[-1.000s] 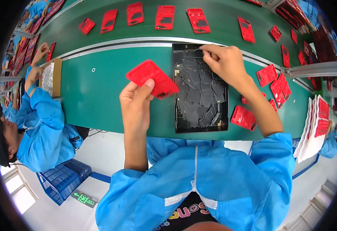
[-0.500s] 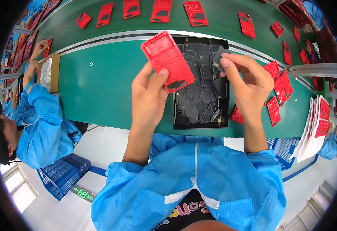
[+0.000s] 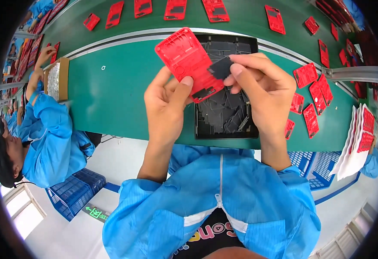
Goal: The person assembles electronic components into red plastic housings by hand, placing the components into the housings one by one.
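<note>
- While the left hand (image 3: 167, 101) grips it with thumb on the ribbed face and fingers behind, the red shell (image 3: 182, 54) is held tilted above the table, partly over the black tray (image 3: 200, 136); a dark strip (image 3: 205, 92) lies near its lower end.
- The right hand (image 3: 266, 88) has thumb and fingers pinched on a thin dark piece (image 3: 220, 68), which overlaps the shell's right side in this view; whether the two touch, I cannot tell.
- Below both hands, the tray holds many loose dark pieces (image 3: 225, 114), lying at mixed angles over one another.
- To the right of the tray, several more red shells (image 3: 310, 121) lie on the green table (image 3: 120, 103), some touching or overlapping.
- On the table's left part sits a small white ring (image 3: 103, 67), and farther left a cardboard box (image 3: 63, 82) beside a co-worker in blue sleeves (image 3: 51, 125).
- Beyond the metal rail (image 3: 111, 45), a spaced row of red shells (image 3: 174, 8) lies on a green surface (image 3: 245, 19).
- Blue crates (image 3: 79, 187) stand on the floor at lower left.
</note>
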{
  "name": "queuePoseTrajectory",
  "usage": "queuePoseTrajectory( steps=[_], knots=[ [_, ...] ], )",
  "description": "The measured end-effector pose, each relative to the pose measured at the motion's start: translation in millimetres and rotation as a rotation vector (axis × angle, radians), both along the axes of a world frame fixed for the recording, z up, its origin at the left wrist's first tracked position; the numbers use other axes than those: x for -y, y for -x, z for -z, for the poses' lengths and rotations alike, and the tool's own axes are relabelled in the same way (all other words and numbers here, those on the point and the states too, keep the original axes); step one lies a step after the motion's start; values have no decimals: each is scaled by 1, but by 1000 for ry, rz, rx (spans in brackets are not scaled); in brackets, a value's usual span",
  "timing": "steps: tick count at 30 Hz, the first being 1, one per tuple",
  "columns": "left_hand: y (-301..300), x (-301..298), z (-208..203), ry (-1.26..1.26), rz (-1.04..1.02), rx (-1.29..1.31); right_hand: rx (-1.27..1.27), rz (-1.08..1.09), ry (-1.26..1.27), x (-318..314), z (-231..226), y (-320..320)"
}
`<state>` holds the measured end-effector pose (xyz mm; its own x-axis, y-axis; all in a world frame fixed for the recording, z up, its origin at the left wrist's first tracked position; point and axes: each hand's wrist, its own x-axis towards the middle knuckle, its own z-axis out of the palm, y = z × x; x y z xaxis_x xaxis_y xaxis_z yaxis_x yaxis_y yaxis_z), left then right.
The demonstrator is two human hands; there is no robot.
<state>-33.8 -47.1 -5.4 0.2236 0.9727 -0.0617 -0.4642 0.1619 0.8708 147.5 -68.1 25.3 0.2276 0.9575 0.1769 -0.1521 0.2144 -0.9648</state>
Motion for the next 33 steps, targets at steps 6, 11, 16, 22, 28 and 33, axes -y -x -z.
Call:
queuePoseTrajectory(
  steps=[6,11,16,22,28,33],
  knots=[
    [-2,2,-6,-11,10,-1,-55,-35,108,5,4,11],
    [-1,4,-5,-30,19,-13,-30,-12,118,7,7,15],
    [-3,5,-5,-50,8,-21,8,32,92,8,10,17],
    [-9,9,-4,-33,-36,-1,63,77,17,6,15,18],
    [-6,8,-1,-44,-8,-31,61,107,-6,8,17,18],
    [-7,11,-8,-34,-18,-12,419,72,-79,9,16,4]
  ],
)
